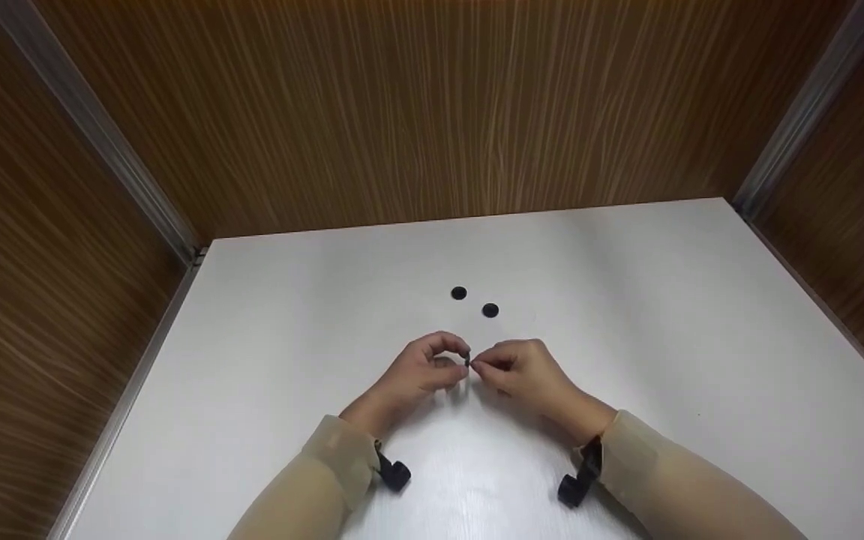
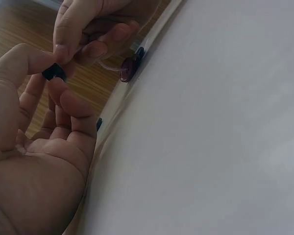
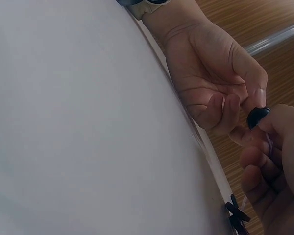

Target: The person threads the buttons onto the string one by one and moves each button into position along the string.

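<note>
Small black round disc (image 1: 467, 362), pinched jointly above the white bench (image 1: 702, 337) by left hand (image 1: 421, 371) and right hand (image 1: 526, 371) fingers; two matching black discs (image 1: 459, 293) lying beyond; step apparently mid-handling, calling for steady fingertip control.

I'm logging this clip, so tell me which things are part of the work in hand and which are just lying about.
In hand:
- small black round piece, pinched between both hands
- left hand
- right hand

Lying about:
- two black round discs, untouched, beyond the hands
- white tabletop
- brown wood-grain walls
</note>
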